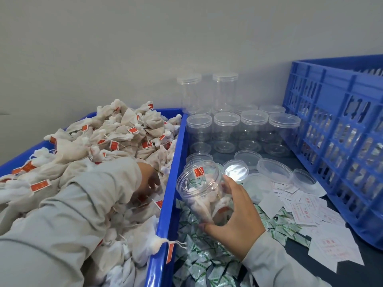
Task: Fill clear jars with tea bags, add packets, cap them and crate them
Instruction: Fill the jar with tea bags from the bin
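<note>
My right hand [234, 214] grips an uncapped clear jar [203, 189], tilted with its mouth toward the far left, beside the blue bin's wall. Several tea bags lie inside the jar, and a red tag hangs over its rim. My left hand [149, 181] reaches down into the heap of white tea bags [116, 141] with red tags in the blue bin [172, 204]; its fingers are partly buried, so whether they hold a bag is hidden. Green-and-white packets [199, 257] are piled under the jar.
Capped empty jars [240, 129] stand in rows at the back, two stacked higher. Loose clear lids [273, 168] lie in front of them. White paper slips [304, 210] are scattered to the right. A large blue slatted crate [339, 141] stands at the far right.
</note>
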A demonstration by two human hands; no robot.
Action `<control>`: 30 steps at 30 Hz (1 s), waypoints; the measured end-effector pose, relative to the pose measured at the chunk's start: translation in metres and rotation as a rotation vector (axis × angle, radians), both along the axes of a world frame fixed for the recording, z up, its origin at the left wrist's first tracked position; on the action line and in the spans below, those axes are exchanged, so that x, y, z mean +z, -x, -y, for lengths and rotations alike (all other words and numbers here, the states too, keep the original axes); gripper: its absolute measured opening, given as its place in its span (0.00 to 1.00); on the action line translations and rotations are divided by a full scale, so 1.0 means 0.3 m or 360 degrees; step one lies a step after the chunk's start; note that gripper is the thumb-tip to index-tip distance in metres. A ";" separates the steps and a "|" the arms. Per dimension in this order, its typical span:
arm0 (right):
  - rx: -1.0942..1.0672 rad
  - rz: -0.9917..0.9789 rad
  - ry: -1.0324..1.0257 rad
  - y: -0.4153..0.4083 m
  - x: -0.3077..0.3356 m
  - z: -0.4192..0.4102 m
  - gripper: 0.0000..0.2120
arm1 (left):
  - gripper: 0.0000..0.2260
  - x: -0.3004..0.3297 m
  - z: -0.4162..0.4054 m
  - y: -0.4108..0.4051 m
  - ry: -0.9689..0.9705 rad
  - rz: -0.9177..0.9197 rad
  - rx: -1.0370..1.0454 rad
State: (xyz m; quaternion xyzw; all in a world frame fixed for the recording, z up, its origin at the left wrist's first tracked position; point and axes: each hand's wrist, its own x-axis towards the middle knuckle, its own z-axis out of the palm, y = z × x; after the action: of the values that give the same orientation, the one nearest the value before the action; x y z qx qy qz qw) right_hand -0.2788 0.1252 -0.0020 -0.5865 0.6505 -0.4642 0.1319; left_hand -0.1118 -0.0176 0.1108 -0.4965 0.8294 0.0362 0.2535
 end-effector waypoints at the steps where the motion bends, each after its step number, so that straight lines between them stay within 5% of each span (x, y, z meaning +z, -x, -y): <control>1: -0.0001 -0.0006 0.0001 0.001 0.000 0.002 0.52 | 0.20 -0.012 0.003 0.006 -0.0016 -0.0015 -0.0024; 19: 0.0015 -0.0004 -0.0019 0.002 -0.004 0.003 0.52 | 0.13 -0.029 0.014 0.023 -0.0005 0.0013 -0.0160; 26: 0.0014 -0.0012 -0.0011 0.002 -0.004 -0.003 0.52 | 0.14 -0.036 -0.016 0.043 0.0052 0.0229 -0.0268; 30: 0.0016 -0.0021 -0.0013 0.001 -0.003 0.001 0.53 | 0.12 -0.008 -0.005 0.028 -0.0015 0.0080 -0.0116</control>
State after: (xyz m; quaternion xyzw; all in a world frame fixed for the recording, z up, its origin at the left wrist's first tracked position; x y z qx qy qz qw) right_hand -0.2791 0.1249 -0.0029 -0.5924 0.6502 -0.4570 0.1323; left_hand -0.1201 -0.0163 0.1084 -0.4655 0.8402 0.0183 0.2777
